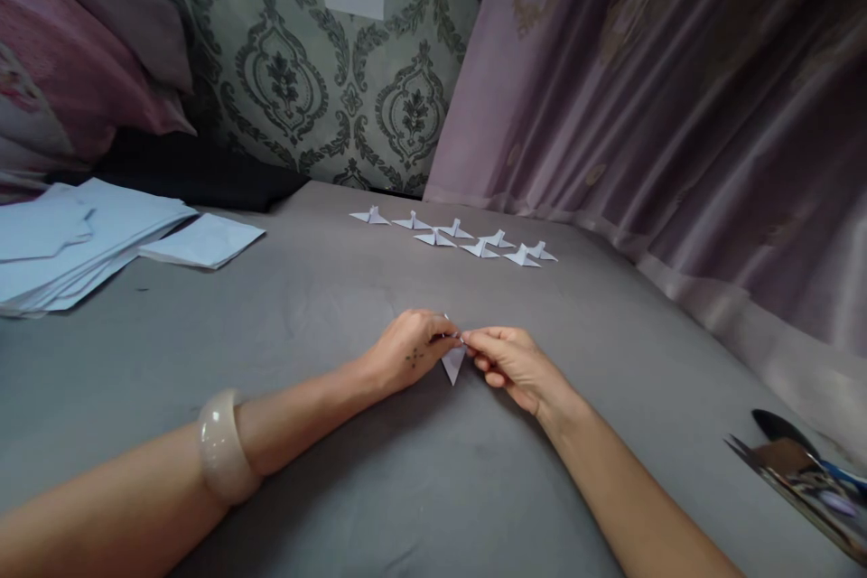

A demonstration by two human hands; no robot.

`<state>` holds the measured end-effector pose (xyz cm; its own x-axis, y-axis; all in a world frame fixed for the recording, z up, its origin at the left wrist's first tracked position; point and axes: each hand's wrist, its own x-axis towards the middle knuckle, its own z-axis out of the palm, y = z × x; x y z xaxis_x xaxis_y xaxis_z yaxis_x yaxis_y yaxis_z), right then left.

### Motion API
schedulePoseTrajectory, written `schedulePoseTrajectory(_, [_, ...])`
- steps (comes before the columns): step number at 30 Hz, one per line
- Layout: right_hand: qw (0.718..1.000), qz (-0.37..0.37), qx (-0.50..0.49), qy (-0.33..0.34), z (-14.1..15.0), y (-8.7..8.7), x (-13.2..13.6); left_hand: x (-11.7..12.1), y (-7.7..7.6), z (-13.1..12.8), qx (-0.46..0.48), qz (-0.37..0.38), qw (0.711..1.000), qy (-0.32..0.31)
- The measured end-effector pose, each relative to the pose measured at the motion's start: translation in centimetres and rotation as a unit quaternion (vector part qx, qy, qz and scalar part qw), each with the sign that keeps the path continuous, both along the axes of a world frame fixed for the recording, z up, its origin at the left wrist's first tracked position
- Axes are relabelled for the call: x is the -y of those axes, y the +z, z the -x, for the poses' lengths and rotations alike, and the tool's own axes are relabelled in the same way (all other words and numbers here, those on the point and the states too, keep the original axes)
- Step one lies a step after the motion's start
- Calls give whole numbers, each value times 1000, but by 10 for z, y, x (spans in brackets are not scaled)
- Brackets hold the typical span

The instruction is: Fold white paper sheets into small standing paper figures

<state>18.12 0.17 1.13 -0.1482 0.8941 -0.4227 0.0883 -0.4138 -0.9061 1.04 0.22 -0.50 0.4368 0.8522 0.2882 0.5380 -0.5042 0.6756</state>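
The fingers of the left hand [414, 345] and right hand [525, 368] pinch the folded paper [453, 367] at its top, between them, its long point toward the person, well short of the grey surface's [304, 289] far edge.

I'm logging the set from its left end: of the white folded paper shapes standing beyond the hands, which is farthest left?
The folded shape nearest the black cloth; the other seven all lie to its right.
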Motion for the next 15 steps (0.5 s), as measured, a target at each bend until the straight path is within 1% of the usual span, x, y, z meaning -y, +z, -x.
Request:
schedulePoseTrajectory(7, [999,15,-16,-25,4,-2,1,-1,-1,-1,-6,-4,1000,-5])
schedulePoseTrajectory(10, [999,23,-27,-24,3,-1,1,-1,0,0,-13,-3,1000,-3])
schedulePoseTrajectory(15, [999,36,-27,-9,1,6,1,-1,1,0,-21,3,1000,-7])
